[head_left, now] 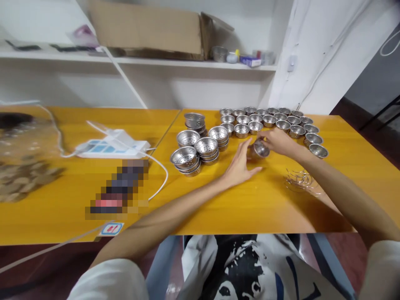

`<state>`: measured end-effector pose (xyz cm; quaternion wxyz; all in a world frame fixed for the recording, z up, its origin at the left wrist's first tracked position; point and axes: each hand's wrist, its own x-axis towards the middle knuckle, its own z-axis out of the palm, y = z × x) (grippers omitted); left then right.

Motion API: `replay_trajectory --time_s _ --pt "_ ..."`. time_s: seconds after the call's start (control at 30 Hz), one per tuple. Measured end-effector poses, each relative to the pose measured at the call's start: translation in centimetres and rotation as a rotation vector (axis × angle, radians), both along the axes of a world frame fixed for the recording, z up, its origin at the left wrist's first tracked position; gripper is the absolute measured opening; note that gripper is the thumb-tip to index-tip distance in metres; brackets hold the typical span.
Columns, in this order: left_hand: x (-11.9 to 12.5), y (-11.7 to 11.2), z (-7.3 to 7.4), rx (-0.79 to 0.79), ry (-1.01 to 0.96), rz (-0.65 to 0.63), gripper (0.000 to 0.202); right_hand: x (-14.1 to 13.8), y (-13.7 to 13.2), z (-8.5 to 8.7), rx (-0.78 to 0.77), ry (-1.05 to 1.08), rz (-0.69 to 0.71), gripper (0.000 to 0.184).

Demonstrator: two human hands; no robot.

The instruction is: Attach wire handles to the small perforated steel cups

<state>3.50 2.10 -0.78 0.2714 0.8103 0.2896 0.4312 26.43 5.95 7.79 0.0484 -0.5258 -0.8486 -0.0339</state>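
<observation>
My right hand [275, 141] pinches the rim of a small perforated metal cup [261, 150], which is tilted and slightly blurred just above or on the table. Close to the cup's left side, my left hand [240, 167] has its thumb and fingers spread apart; whether a fingertip touches the cup is hard to make out. Behind the hands, several more perforated cups [242, 131] stand upright in rows. Left of my left hand are stacks of wider perforated metal cups [184, 158]. A loose heap of thin bent wires [301, 181] lies below my right forearm.
A white power strip [112, 146] with cables lies on the yellow table [200, 212], beside a pixelated dark object [121, 187]. Farther left sit a pile of brownish pieces [25, 177] and clear plastic. A shelf above holds a cardboard box [146, 29].
</observation>
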Motion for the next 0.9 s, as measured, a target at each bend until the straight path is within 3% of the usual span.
replay_trajectory --time_s 0.07,0.13,0.23,0.3,0.43,0.6,0.73,0.9 --pt "-0.4 -0.4 -0.2 -0.077 -0.05 -0.005 0.096 -1.3 -3.0 -0.5 0.041 0.172 0.074 0.034" --pt "-1.4 -1.2 0.2 -0.097 -0.077 0.011 0.075 -2.3 -5.6 -1.3 0.128 0.278 0.074 0.029" --pt "-3.0 -2.7 1.0 -0.035 -0.089 0.046 0.065 -2.7 -8.4 -2.5 0.244 0.31 0.073 0.03" --pt "-3.7 -3.2 1.4 0.048 -0.082 0.047 0.063 -2.6 -9.3 -3.0 0.219 0.247 0.115 0.033" --pt "-4.2 -3.0 1.6 0.209 -0.013 -0.004 0.062 -2.6 -9.7 -3.2 0.135 0.059 0.198 0.034" --pt "-4.5 -2.0 1.8 0.213 0.047 -0.022 0.066 -2.9 -9.6 -2.8 0.155 -0.041 0.212 0.038" --pt "-4.3 -1.8 1.7 0.193 0.042 -0.038 0.064 -2.2 -9.8 -2.6 0.173 0.017 0.243 0.053" --pt "-3.5 -2.6 1.7 0.098 0.101 -0.043 0.063 -1.5 -9.8 -3.2 0.159 0.186 0.358 0.057"
